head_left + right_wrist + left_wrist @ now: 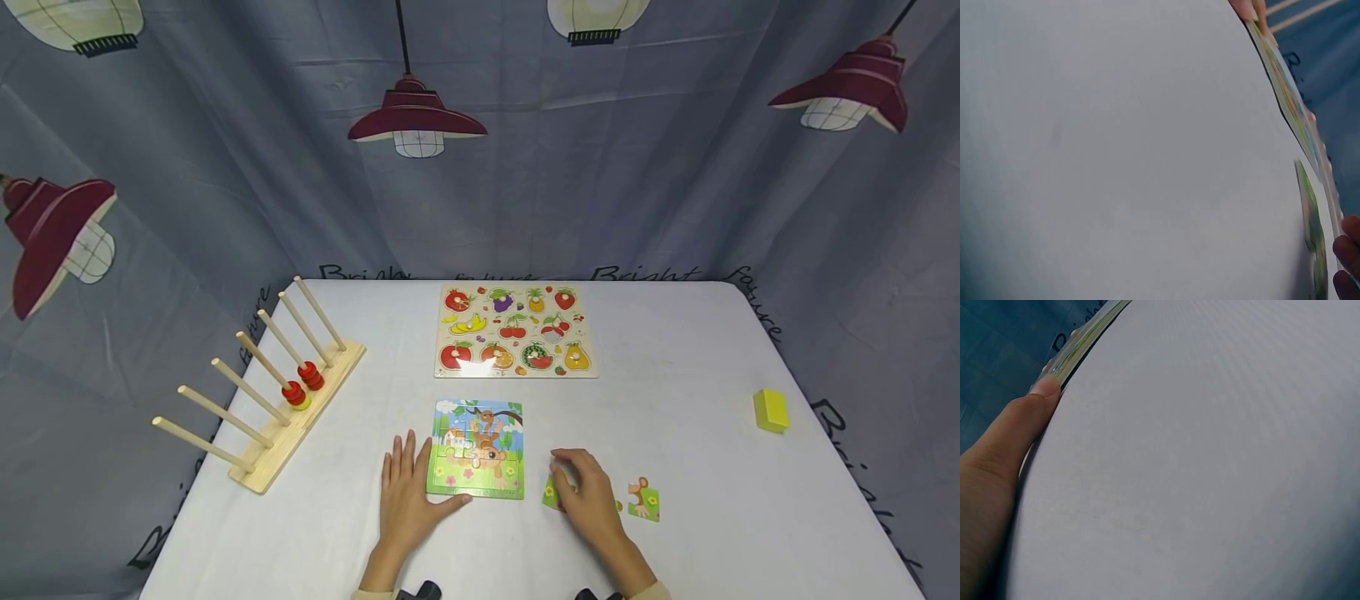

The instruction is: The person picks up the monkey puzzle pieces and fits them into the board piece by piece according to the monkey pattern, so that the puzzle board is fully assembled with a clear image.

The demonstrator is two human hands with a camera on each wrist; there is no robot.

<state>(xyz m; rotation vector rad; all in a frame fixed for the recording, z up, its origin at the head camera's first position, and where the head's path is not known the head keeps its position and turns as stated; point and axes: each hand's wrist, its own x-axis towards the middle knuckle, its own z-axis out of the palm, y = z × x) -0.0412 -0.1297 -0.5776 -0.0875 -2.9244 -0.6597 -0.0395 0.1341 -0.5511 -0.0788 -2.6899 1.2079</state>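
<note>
White table [697,367], left hand [407,504] splayed against puzzle board [480,450], right hand [590,500] curved over loose pieces [551,495], its grip unclear

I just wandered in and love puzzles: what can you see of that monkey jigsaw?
The monkey jigsaw is a thin, squarish board, wood or card by its look, printed with a brown monkey below a branch, blue sky and flowery green ground. Seams show interlocking pieces. It lies flat on the white table; the left hand touches its near edge with the thumb.
</note>
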